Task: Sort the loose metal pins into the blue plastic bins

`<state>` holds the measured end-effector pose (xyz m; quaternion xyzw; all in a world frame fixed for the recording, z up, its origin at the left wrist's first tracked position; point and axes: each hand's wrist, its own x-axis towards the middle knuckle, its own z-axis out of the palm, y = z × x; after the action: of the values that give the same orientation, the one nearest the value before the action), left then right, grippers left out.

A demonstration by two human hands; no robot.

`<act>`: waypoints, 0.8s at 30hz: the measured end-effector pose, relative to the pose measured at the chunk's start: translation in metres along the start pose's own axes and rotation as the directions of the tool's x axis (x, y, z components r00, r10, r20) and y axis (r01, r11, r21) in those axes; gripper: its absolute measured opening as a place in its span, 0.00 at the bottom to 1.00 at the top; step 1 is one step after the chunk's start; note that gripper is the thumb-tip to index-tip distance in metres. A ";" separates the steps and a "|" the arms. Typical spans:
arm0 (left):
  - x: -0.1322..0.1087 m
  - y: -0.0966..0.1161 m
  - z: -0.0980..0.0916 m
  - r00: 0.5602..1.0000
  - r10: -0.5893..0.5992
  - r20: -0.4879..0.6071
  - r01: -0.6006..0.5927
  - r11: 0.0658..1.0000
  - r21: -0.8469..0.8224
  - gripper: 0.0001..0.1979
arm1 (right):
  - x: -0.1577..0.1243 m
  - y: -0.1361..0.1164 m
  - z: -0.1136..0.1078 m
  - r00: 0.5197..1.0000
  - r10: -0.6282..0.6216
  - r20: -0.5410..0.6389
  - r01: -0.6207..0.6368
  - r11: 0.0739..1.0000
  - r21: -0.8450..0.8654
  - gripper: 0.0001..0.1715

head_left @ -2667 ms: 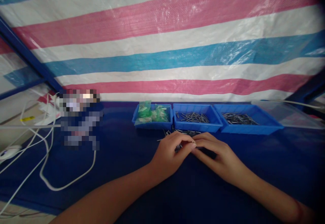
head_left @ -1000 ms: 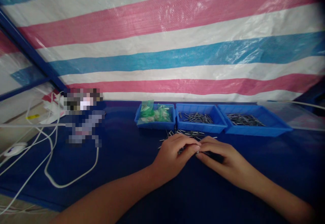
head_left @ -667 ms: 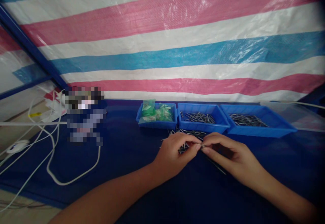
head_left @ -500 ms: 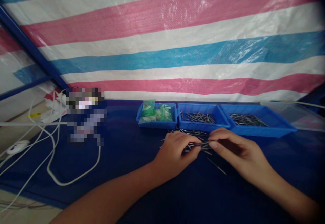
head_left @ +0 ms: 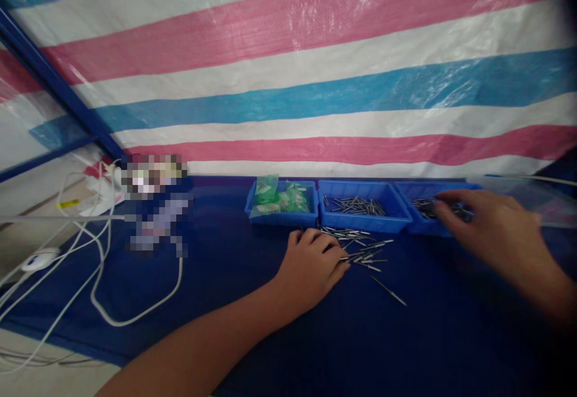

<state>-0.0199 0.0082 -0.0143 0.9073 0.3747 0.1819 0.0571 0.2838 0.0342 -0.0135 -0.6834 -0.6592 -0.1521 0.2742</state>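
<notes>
Head view: at centre, the left hand point(head_left: 313, 269) curls over metal pins point(head_left: 363, 256) on a table point(head_left: 360, 343); at right, the blurred right hand point(head_left: 500, 235) hangs over a blue tray point(head_left: 419, 226). What either grips, I cannot tell. The pins look light, stiff, slippery; pinch mid-length.

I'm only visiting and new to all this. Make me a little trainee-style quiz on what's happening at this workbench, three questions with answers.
1. Multiple choice: what does the leftmost blue bin hold?
a) white cables
b) green plastic bags
c) a roll of tape

2. True or false: the right hand is at the leftmost blue bin.

3. Fill in the blank: the hand nearest the pile of metal rods on the tabletop is the ____ hand.

Key:
1. b
2. False; it is at the rightmost blue bin.
3. Left; the left hand is right at the pile.
</notes>
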 end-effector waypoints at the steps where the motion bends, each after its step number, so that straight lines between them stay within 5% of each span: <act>1: 0.000 0.000 0.000 1.000 -0.002 0.000 0.002 1.000 0.010 0.09 | -0.001 -0.003 0.000 1.000 -0.021 -0.010 0.020 1.000 -0.024 0.16; 6: 0.000 -0.004 0.001 0.999 -0.013 -0.042 0.015 0.999 0.035 0.08 | -0.014 -0.045 -0.012 0.948 -0.296 -0.113 0.315 0.919 0.235 0.12; 10: 0.001 -0.004 0.000 0.997 -0.004 -0.077 0.003 1.000 -0.015 0.09 | -0.032 -0.082 -0.014 0.845 -0.527 0.086 0.428 0.765 0.481 0.10; 13: 0.002 0.000 -0.004 0.993 0.003 -0.117 -0.019 0.991 -0.131 0.11 | -0.043 -0.096 -0.008 0.809 -0.568 0.154 0.404 0.726 0.557 0.12; 17: 0.002 0.006 -0.006 0.979 -0.044 -0.200 -0.029 0.938 -0.345 0.11 | -0.047 -0.102 -0.004 0.824 -0.546 0.148 0.330 0.676 0.659 0.09; 24: 0.008 0.005 -0.002 0.967 -0.160 -0.200 0.045 0.876 -0.481 0.09 | -0.044 -0.099 -0.007 0.940 -0.294 0.171 0.043 0.601 0.798 0.08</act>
<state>-0.0127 0.0099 -0.0087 0.8169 0.3708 0.3699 0.2416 0.1840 -0.0077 -0.0155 -0.4428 -0.7533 0.2253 0.4309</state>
